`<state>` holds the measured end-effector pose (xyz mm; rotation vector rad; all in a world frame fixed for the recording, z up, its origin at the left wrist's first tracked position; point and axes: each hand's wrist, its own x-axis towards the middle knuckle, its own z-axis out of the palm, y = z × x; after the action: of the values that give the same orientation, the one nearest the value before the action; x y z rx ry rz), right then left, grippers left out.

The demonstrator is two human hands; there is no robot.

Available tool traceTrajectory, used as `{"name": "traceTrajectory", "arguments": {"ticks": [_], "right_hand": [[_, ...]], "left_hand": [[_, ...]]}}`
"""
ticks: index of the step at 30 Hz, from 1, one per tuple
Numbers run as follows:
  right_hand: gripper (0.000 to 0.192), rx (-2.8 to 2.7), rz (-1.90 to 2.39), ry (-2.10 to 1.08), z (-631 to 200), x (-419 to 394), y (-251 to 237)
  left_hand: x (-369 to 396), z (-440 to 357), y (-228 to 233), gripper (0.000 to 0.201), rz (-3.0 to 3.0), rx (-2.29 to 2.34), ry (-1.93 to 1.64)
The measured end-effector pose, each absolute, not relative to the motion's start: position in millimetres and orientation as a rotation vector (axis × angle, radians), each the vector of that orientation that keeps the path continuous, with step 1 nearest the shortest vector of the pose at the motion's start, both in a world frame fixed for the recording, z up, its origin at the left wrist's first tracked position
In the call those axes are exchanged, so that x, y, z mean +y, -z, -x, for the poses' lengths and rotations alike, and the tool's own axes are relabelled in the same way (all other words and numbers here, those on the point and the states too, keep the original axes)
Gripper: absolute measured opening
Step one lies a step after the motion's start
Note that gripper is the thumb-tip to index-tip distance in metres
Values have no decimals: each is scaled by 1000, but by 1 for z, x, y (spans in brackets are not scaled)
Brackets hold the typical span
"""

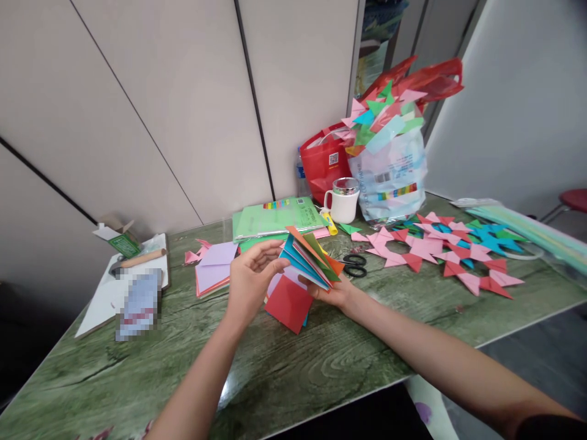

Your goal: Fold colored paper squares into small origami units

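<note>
Two hands (255, 275) (337, 295), one paper stack (306, 261), one white mug (343, 206)

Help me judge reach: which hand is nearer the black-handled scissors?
Right. The right hand is just front-left of the scissors; the left hand is farther left.

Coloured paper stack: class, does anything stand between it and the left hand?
Nothing visible does. The left hand is at the edge of the coloured paper stack, which the right hand holds. The red square shows lower, not between.
</note>
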<state>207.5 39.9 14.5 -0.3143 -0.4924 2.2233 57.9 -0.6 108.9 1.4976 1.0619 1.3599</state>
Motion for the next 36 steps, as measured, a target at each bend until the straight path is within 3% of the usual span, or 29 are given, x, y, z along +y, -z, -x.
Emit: {"name": "traceTrajectory", "arguments": {"ticks": [10, 20, 25, 36], "right_hand": [[21, -368, 140, -2314, -209, 31, -18], [17, -386, 272, -2239, -208, 37, -13], [23, -513, 362, -2174, -210, 45, -14], [24, -576, 403, -2099, -226, 64, -6]], "left_hand": [[-6, -64, -110, 29, -1444, 1052, -1475], [-5, -59, -103, 19, -1492, 1060, -1471], [-2, -57, -106, 5, -1612, 1124, -1346], [18, -59, -109, 11, -1832, 1235, -1197]]}}
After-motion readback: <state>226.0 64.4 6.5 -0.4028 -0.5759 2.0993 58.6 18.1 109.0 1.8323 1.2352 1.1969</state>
